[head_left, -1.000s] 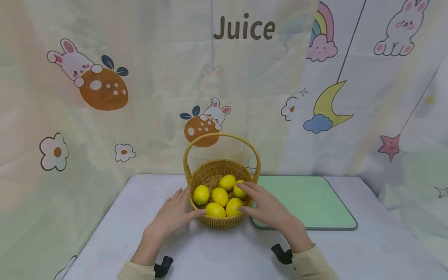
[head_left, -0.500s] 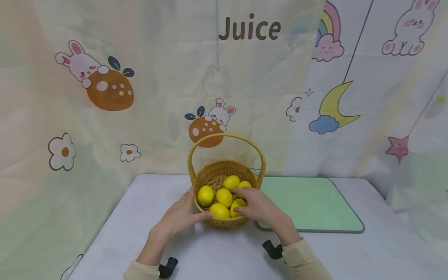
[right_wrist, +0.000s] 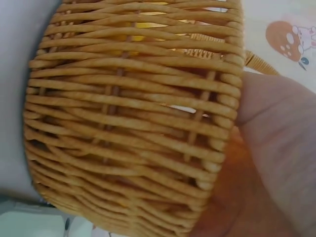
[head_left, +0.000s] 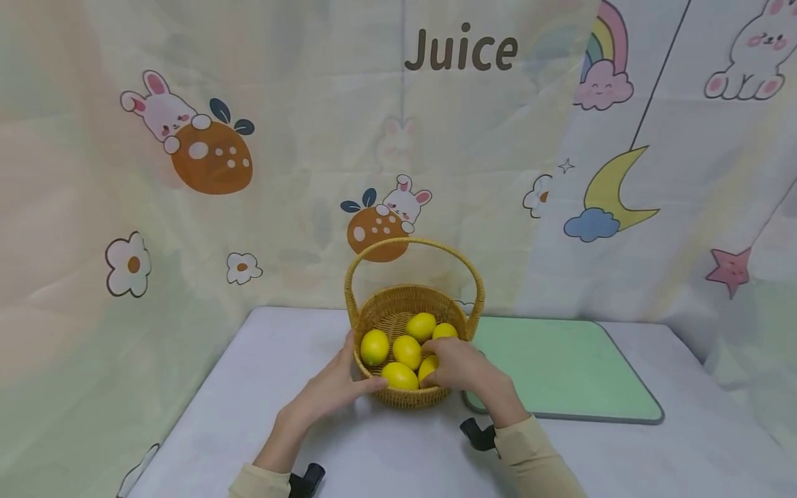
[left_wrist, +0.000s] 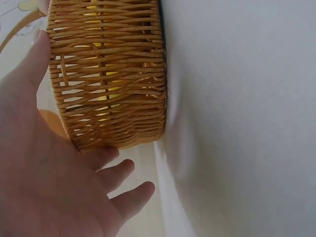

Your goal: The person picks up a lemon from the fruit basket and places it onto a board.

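A round wicker basket with a tall arched handle stands on the table and holds several yellow lemons. My right hand reaches over the basket's right front rim, fingers and thumb curled round one lemon that it partly hides. In the right wrist view, the thumb crosses the rim and the wicker covers most of the grasp. My left hand rests against the basket's left side, thumb at the front rim. The left wrist view shows its fingers loosely extended, some beyond the wicker.
A light green cutting board with a grey edge lies right of the basket, close to it. Under both is a white tabletop. Behind the table hangs a printed cloth with cartoon rabbits and the word "Juice".
My right hand has moved left and deeper into the basket, its fingers closing round the front right lemon. The left hand stays at the basket's side. The whole view has shifted slightly.
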Action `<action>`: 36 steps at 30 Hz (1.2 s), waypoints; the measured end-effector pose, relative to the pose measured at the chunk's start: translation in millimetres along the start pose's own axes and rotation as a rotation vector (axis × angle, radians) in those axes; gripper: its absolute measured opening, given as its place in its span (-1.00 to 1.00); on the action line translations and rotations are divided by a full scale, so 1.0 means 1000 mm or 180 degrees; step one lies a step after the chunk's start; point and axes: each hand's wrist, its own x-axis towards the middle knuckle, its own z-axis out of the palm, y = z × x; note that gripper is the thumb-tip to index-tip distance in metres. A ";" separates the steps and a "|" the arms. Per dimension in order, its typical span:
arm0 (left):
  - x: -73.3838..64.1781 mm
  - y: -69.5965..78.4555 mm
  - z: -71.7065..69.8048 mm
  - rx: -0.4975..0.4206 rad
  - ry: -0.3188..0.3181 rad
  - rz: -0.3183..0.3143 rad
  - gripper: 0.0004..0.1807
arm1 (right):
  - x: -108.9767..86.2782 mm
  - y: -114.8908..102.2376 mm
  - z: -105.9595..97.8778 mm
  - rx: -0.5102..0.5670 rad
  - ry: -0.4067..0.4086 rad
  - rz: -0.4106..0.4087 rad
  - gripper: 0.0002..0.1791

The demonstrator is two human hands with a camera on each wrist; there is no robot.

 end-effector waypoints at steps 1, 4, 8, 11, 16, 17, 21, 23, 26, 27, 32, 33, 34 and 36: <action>0.001 -0.001 0.001 -0.0063 -0.0016 0.0010 0.38 | 0.000 0.000 0.000 -0.0023 -0.0013 0.0017 -0.43; 0.004 -0.004 0.004 -0.0306 -0.0059 0.0084 0.38 | 0.001 -0.003 -0.001 -0.0029 -0.0092 0.0097 -0.47; 0.006 -0.005 0.007 -0.0651 -0.0122 0.0169 0.38 | 0.003 -0.006 -0.002 -0.0050 -0.0264 0.0128 -0.57; 0.007 -0.005 0.007 -0.0851 -0.0130 0.0192 0.38 | 0.007 -0.006 -0.002 -0.0093 -0.0366 0.0054 -0.71; 0.006 -0.003 0.009 -0.1071 -0.0137 0.0151 0.38 | 0.010 -0.002 -0.001 -0.0154 -0.0418 -0.0122 -0.73; 0.006 -0.003 0.010 -0.1094 -0.0125 0.0155 0.37 | 0.010 -0.001 -0.001 -0.0176 -0.0426 -0.0142 -0.70; 0.007 -0.003 0.013 -0.1215 -0.0096 0.0203 0.34 | 0.010 0.001 0.000 -0.0210 -0.0464 -0.0197 -0.68; 0.007 -0.003 0.015 -0.1271 -0.0080 0.0219 0.33 | 0.009 0.002 -0.001 -0.0179 -0.0474 -0.0186 -0.70; 0.007 -0.002 0.015 -0.1317 -0.0053 0.0179 0.32 | 0.008 0.002 -0.001 -0.0105 -0.0454 -0.0204 -0.72; 0.007 -0.001 0.015 -0.1323 -0.0044 0.0171 0.32 | 0.008 0.002 -0.002 -0.0082 -0.0439 -0.0227 -0.72; 0.004 0.000 0.014 -0.1349 -0.0028 0.0106 0.32 | 0.007 0.003 -0.004 -0.0002 -0.0383 -0.0381 -0.68; 0.004 0.000 0.014 -0.1355 -0.0028 0.0109 0.32 | 0.006 0.003 -0.005 0.0017 -0.0374 -0.0409 -0.66; 0.004 0.000 0.014 -0.1360 -0.0027 0.0089 0.33 | 0.006 0.003 -0.006 0.0049 -0.0364 -0.0432 -0.65; 0.003 0.000 0.014 -0.1359 -0.0027 0.0074 0.34 | 0.006 0.004 -0.008 0.0117 -0.0325 -0.0468 -0.61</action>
